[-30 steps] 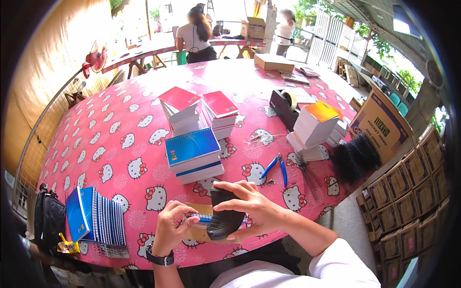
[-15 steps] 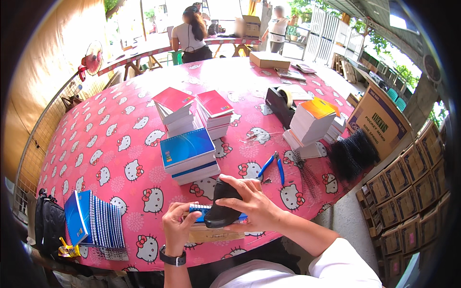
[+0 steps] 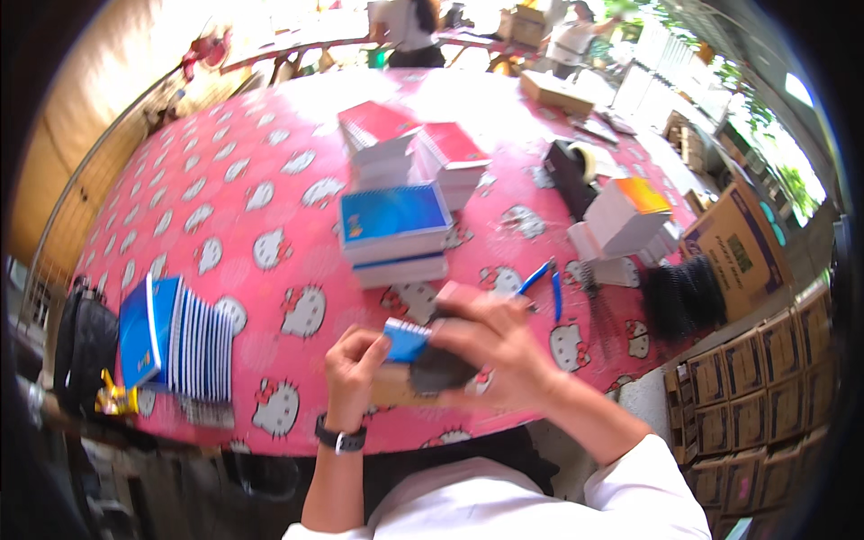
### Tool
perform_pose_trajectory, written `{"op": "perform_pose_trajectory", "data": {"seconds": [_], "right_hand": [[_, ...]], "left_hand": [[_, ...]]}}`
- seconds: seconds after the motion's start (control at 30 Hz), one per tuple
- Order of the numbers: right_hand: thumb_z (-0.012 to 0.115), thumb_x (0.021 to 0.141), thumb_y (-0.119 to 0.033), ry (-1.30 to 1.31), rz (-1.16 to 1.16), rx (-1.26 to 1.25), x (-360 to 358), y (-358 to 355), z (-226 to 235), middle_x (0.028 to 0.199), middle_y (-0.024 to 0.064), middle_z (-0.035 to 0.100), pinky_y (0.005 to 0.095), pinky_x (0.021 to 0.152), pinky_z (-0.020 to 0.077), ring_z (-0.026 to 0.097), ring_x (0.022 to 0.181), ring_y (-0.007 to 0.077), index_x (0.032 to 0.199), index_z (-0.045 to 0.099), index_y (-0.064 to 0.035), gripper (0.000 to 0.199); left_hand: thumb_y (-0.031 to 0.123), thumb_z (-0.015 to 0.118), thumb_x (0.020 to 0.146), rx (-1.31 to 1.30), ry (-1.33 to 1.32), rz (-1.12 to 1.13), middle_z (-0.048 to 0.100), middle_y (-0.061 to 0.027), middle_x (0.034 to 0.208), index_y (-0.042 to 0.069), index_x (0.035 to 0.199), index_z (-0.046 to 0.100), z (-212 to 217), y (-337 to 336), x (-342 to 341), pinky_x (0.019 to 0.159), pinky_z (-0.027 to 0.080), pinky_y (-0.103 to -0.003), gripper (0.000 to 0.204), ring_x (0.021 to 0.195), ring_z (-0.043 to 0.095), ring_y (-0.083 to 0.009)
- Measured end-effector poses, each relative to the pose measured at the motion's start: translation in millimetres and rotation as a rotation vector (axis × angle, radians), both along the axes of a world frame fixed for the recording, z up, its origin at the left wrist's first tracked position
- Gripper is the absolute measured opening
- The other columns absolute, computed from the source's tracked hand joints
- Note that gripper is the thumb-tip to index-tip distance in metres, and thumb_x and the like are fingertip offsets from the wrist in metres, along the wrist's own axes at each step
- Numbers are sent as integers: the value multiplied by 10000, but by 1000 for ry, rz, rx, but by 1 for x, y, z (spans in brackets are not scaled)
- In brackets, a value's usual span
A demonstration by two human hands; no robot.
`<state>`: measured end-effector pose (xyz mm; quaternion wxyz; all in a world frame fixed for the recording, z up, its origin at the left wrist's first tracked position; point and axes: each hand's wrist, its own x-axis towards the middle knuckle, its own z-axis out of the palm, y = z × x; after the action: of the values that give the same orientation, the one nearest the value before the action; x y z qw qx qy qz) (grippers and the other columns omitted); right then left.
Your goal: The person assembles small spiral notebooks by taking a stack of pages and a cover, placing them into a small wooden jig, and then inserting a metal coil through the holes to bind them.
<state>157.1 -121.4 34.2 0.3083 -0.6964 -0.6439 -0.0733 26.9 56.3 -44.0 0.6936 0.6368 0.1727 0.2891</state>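
Observation:
My left hand (image 3: 353, 367) and my right hand (image 3: 490, 346) meet over the near edge of the pink table (image 3: 225, 225). Together they hold a small blue-covered notebook (image 3: 407, 340) with a black spiral coil (image 3: 441, 367) against it. The right hand lies over the top of the coil and hides most of it. A watch sits on my left wrist. The picture is blurred here, so the exact grip of each finger is unclear.
A stack of blue notebooks (image 3: 394, 229) stands just beyond my hands, red-covered stacks (image 3: 409, 153) farther back. Finished blue notebooks (image 3: 175, 337) stand in a row at left. Blue pliers (image 3: 544, 283), black coils (image 3: 684, 292), white paper stacks (image 3: 625, 220), a tape dispenser (image 3: 576, 166) lie right. Cardboard boxes (image 3: 756, 378) line the right side. People stand at the far table.
My hands have stayed at the near edge and turned the notebook and coil; the blue cover now faces up more between them. The view has tilted down slightly.

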Motion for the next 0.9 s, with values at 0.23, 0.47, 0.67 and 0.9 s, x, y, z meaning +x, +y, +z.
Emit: {"op": "perform_pose_trajectory", "data": {"seconds": [0.23,0.47,0.67,0.9], "right_hand": [[838,549,-321,-5,104,-84,-8,3,-4,1351,135,448,450,965,281,459,1162,310,1232,545,-158,761],[840,608,-370,229,104,-27,14,3,-5,1383,198,459,428,976,349,509,1163,320,1210,606,-110,696],[781,704,-452,942,482,-258,43,16,-11,1327,222,524,399,999,403,530,1204,322,1093,694,-67,554],[717,797,-424,964,399,-292,58,47,-17,1194,190,594,390,979,411,533,1170,292,1072,691,-44,470]], "left_hand": [[149,698,868,13,-59,14,568,-13,809,-25,835,678,-13,5,0,672,428,-237,179,737,542,-78],[89,716,822,203,-86,11,641,-47,928,26,963,715,7,-2,-7,779,469,-268,155,884,596,-137],[6,738,768,430,-23,116,625,-35,928,35,990,718,4,6,-22,780,453,-264,225,888,566,-123],[15,748,750,350,87,159,648,-45,865,59,1013,732,13,4,-24,680,499,-244,267,773,616,-119]]}}
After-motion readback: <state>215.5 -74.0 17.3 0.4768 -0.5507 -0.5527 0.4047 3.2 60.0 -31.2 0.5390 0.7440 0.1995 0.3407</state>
